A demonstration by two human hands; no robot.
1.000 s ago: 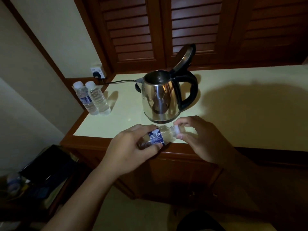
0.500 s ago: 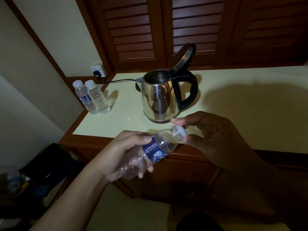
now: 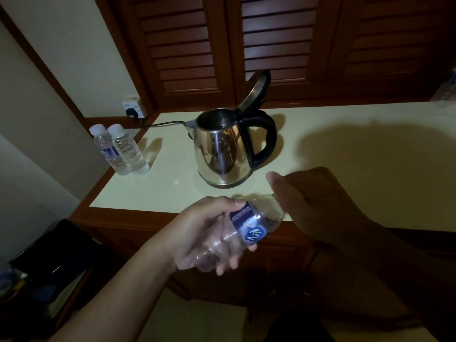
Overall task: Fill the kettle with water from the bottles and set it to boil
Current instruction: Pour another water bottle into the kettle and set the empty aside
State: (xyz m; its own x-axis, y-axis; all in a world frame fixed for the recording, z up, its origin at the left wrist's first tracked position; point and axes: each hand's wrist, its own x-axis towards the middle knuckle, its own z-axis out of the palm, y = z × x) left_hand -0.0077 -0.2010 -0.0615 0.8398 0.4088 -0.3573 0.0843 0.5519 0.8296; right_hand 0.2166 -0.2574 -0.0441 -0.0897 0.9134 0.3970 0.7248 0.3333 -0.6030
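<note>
A steel kettle [image 3: 222, 154] with a black handle stands on the cream counter [image 3: 357, 154], its lid tipped open. In front of the counter's edge my left hand [image 3: 197, 233] holds a clear plastic bottle [image 3: 249, 230] with a blue label, tilted with its neck toward the right. My right hand [image 3: 313, 206] covers the bottle's neck, so the cap is hidden. Two capped water bottles [image 3: 118, 149] stand upright at the counter's far left.
A cord runs from the kettle to a wall socket [image 3: 134, 109] at the back left. Dark louvred doors rise behind the counter. A dark low table [image 3: 49, 262] with clutter sits at lower left. Something clear lies at the far right edge [image 3: 446, 92].
The bottle has dropped lower and tilted more, its base toward me. My right hand has closed over the neck, hiding the white cap that showed before.
</note>
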